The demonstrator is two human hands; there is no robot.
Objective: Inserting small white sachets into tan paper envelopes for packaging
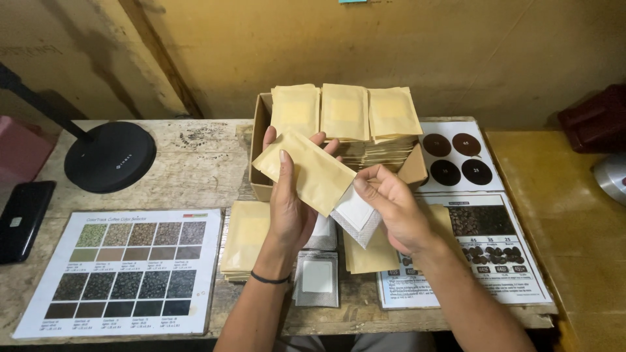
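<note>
My left hand point(290, 202) holds a tan paper pouch point(313, 169) tilted above the table, thumb on its front. My right hand point(391, 205) pinches a small white filter sachet point(355, 214) whose corner sits at the pouch's open lower end. Behind them stands a cardboard box point(261, 140) packed with upright tan pouches point(345, 111). A stack of flat tan pouches point(244, 238) lies below my left wrist. Further white sachets point(317, 277) lie on the table between my forearms.
A colour chart of bean samples point(127, 270) lies at the left front. A black round lamp base point(109, 156) and a dark phone point(23, 218) sit at the far left. Printed sheets with dark circles point(460, 160) and beans point(495, 251) lie at the right.
</note>
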